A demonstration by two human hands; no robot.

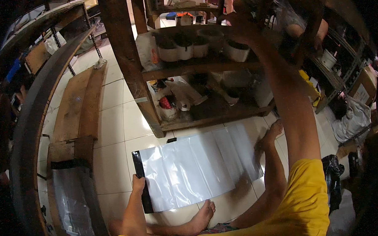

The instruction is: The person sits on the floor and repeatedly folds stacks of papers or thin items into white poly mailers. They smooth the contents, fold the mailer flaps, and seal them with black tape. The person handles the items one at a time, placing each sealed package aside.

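A large, shiny whitish plastic sheet lies spread on the tiled floor between my bent legs and the shelf. Along its left end runs a black strip. My left hand is closed on that strip at the sheet's edge. My right arm stretches far up and forward to the wooden shelf. There my right hand is near several white containers on the upper board; it is in shadow and its fingers cannot be made out. A small black piece lies at the sheet's far edge.
To the left, a brown board lies on the floor, with a folded clear plastic piece on a nearer board. A long rack stands at far left. At right are a metal rack, a grey bag and a black bag.
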